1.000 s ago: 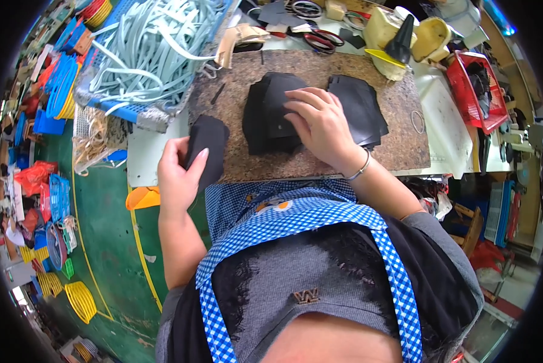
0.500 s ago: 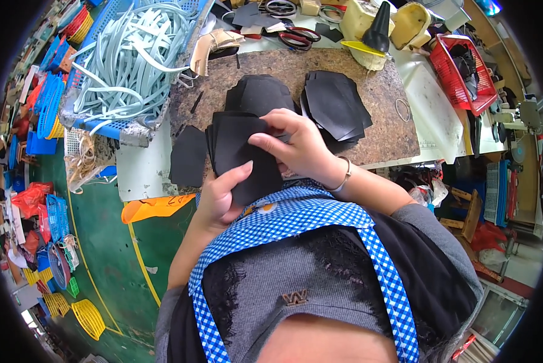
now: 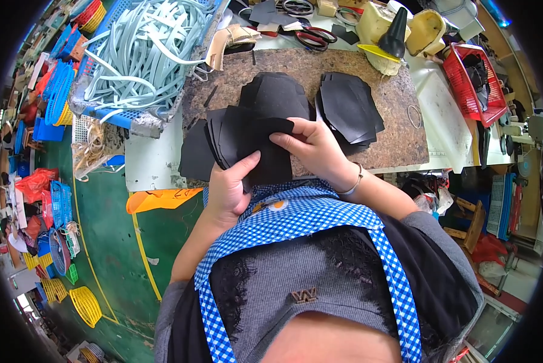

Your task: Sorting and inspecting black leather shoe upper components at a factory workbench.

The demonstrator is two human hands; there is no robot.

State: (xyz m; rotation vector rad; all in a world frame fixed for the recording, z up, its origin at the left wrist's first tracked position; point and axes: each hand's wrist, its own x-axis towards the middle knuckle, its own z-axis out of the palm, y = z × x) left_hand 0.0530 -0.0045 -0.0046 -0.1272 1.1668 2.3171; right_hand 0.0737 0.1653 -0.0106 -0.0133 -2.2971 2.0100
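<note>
My left hand (image 3: 232, 184) grips a fanned stack of black cut sheet pieces (image 3: 232, 136), its thumb pressed on top near the lower edge. With thumb and fingers my right hand (image 3: 314, 148) pinches the right edge of the top piece, which bends up there. Just beyond the held stack lies a pile of black pieces (image 3: 274, 94) on the speckled brown board. Another pile of black pieces (image 3: 349, 109) lies right of it. Partly covered by the held stack, a black piece (image 3: 196, 151) rests at the board's left edge. The fingers under the stack are hidden.
A blue basket (image 3: 111, 112) heaped with pale blue strips (image 3: 144, 57) stands at the left. Scissors (image 3: 314, 37), a black cone-shaped nozzle (image 3: 395, 36) and yellowish containers (image 3: 424, 33) line the back. A red basket (image 3: 476, 85) sits at the right. The brown board (image 3: 398, 142) has a rubber band on it.
The top piece's right edge has been lifted and bent by my right hand. The held pieces are more fanned at the left. The whole view has shifted slightly.
</note>
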